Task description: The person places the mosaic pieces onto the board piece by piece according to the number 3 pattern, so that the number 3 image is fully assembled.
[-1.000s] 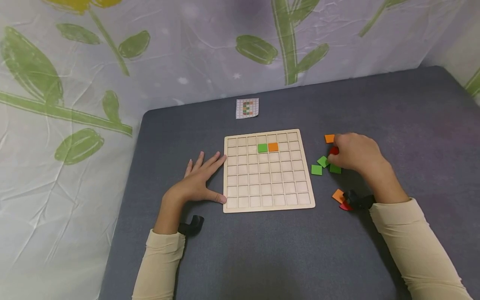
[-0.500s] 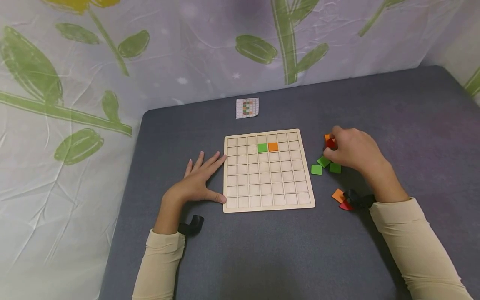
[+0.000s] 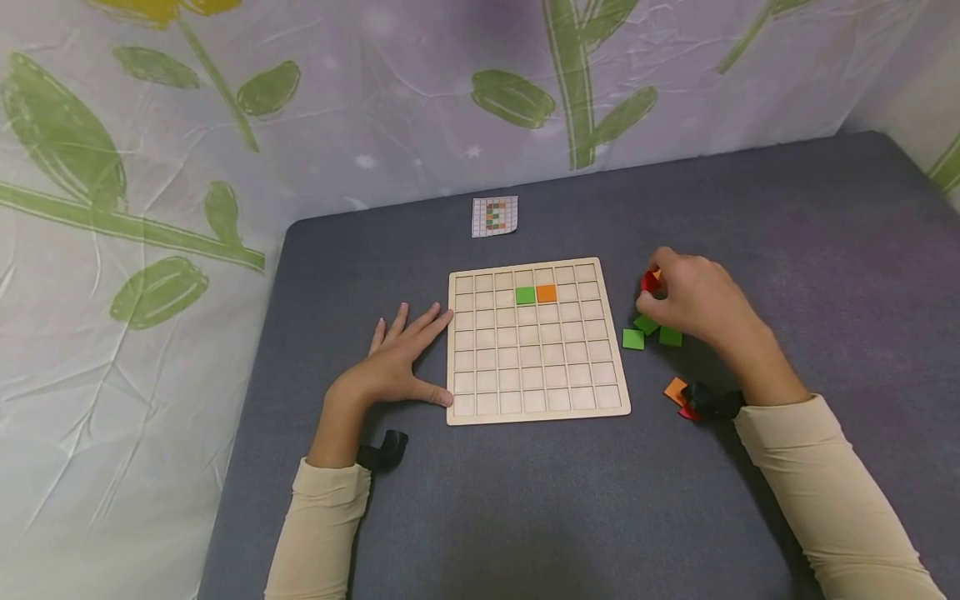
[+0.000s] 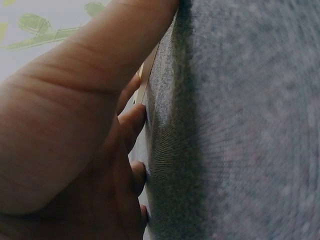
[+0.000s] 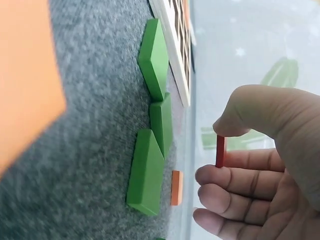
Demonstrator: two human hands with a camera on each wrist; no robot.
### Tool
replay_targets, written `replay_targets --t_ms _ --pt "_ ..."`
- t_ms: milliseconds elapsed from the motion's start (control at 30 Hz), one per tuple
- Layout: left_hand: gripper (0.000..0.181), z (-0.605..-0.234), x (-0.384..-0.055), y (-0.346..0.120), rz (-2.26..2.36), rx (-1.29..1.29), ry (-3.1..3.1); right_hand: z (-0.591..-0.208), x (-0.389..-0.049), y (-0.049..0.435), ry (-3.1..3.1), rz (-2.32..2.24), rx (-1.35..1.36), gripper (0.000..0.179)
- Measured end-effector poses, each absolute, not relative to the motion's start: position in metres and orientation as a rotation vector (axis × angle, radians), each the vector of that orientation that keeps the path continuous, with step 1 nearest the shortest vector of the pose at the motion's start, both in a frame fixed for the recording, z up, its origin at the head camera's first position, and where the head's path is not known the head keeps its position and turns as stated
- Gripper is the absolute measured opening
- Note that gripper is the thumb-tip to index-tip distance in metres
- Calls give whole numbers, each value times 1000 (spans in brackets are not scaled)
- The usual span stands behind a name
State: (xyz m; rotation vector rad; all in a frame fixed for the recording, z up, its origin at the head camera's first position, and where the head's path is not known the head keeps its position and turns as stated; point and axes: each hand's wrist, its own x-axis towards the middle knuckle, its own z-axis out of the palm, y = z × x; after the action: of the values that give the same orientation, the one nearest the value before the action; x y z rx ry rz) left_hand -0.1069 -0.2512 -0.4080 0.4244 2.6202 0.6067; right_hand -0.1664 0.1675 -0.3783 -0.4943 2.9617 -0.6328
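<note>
A square wooden grid board [image 3: 528,358] lies on the table, with a green tile [image 3: 525,295] and an orange tile [image 3: 547,293] side by side in its second row. My left hand [image 3: 393,362] is spread flat at the board's left side, thumb and index fingertip touching the edge. Between thumb and fingertips my right hand [image 3: 705,300] pinches a red tile [image 5: 220,151], seen edge-on in the right wrist view and held above the table. Several loose green tiles [image 3: 633,339] lie just below that hand. An orange tile [image 5: 176,188] beyond them is mostly hidden by the hand in the head view.
Behind the board lies a small paper card [image 3: 495,217] printed with a coloured grid pattern. Another orange tile [image 3: 675,390] and a red piece [image 3: 687,413] sit beside the right wrist's black camera mount [image 3: 712,402]. A patterned cloth [image 3: 375,100] hangs along the table's back edge.
The right hand has picked up the red tile from among the loose tiles and moved it slightly left and away from the body. The left hand and board have stayed still.
</note>
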Motion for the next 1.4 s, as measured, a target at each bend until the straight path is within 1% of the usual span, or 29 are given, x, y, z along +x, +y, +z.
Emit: replay_targets --t_ms 533,900,1167,1400 --pt "129 -408 -104 -254 603 411 2605 -373 -157 162 2940 -818 -506 29" --pt "128 -410 -105 -253 597 423 2615 -363 -156 138 2868 -830 -552 27" --pt "129 -408 -105 -251 613 436 2625 -363 -161 125 2875 -806 -609 23" --pt "128 -409 -106 -252 622 447 2626 -364 -164 116 2850 -828 -584 24"
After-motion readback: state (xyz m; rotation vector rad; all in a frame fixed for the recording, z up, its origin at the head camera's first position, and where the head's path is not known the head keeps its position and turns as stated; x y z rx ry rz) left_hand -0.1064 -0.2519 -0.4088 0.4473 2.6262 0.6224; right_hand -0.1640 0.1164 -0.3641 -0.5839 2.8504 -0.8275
